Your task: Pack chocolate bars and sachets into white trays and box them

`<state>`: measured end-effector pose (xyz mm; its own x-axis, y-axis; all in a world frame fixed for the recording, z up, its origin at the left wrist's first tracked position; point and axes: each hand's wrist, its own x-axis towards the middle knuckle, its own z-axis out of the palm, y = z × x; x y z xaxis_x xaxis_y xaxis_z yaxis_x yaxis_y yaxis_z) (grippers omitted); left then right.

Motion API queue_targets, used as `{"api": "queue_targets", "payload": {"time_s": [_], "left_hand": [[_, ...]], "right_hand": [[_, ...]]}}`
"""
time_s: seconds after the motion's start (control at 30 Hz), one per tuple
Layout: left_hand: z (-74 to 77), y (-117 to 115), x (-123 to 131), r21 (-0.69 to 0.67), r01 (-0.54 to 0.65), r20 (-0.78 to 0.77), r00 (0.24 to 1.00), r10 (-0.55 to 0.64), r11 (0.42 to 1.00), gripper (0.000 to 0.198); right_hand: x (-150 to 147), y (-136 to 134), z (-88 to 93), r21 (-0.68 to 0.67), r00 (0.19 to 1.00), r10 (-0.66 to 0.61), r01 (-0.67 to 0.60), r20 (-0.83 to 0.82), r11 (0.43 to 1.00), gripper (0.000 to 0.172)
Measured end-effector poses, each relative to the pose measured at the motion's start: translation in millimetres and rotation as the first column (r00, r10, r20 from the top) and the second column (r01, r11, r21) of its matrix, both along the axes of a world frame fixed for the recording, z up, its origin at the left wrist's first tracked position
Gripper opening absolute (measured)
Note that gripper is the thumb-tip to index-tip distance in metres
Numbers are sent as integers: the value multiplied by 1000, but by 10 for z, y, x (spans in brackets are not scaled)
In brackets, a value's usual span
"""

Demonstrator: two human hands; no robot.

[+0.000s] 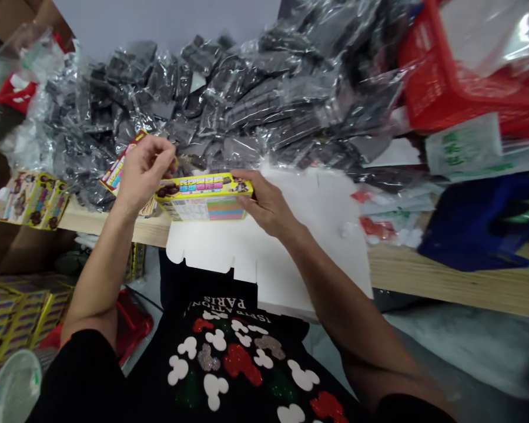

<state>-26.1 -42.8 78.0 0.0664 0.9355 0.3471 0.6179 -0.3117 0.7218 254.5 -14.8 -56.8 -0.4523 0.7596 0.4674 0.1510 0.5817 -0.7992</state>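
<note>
Head view, only view.

- Left hand point(143, 170): raised over the table edge, fingers curled and pinched down on the left end of the yellow printed carton point(205, 198). Narrow grip, holding it.
- Right hand point(267, 202): clamps the carton's right end, thumb along the near face, fingers wrapped behind. Also closed on it.
- Carton: held between both hands, long axis running left-right, roughly level, just above the wooden table edge point(445, 281) and the white die-cut cardboard sheet point(300, 235). Can't tell if it touches the sheet. The near face shows a white label block and coloured stripes.
- Red-and-yellow printed panel point(117, 169) sticks out beyond the left hand, tilted. Can't tell if it's the carton's open flap or a separate piece.
- White sheet lies flat on the table, its scalloped tabs overhanging the near edge towards the person.
- Behind: a big heap of dark items in clear plastic bags point(247, 100) fills the back of the table.
- Right: red plastic basket point(458, 82) on top of the clutter, blue box point(480, 226) below it on the table.
- Left: a few more yellow cartons point(33, 200) on the table corner, well apart from the hands. Stacked yellow cartons point(6, 320) sit lower down, below table level.
- Bottom: black top with mouse-head shapes point(229, 364).
</note>
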Motion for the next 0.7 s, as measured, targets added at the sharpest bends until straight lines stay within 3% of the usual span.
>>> {"api": "queue_targets", "payload": {"time_s": [0.07, 0.23, 0.37, 0.5, 0.7], "left_hand": [[-122, -213, -205, 154, -67, -75, 994, 79, 986, 41], [-507, -455, -383, 204, 110, -450, 893, -7, 973, 67], [-755, -382, -245, 271, 88, -434, 900, 40, 958, 60], [-764, -337, -185, 268, 57, -390, 919, 54, 962, 44], [-617, -338, -302, 196, 160, -441, 896, -58, 967, 34]], "right_hand": [[-18, -4, -20, -5, 1000, -17, 17, -5, 1000, 56], [-22, -10, -41, 6, 999, -41, 40, 7, 999, 57], [-20, -29, -39, 5, 998, -66, 66, 19, 998, 55], [-30, -23, -48, 0, 998, -65, 65, 26, 998, 57], [-35, 7, -72, -12, 998, -56, 57, 16, 998, 56]]}}
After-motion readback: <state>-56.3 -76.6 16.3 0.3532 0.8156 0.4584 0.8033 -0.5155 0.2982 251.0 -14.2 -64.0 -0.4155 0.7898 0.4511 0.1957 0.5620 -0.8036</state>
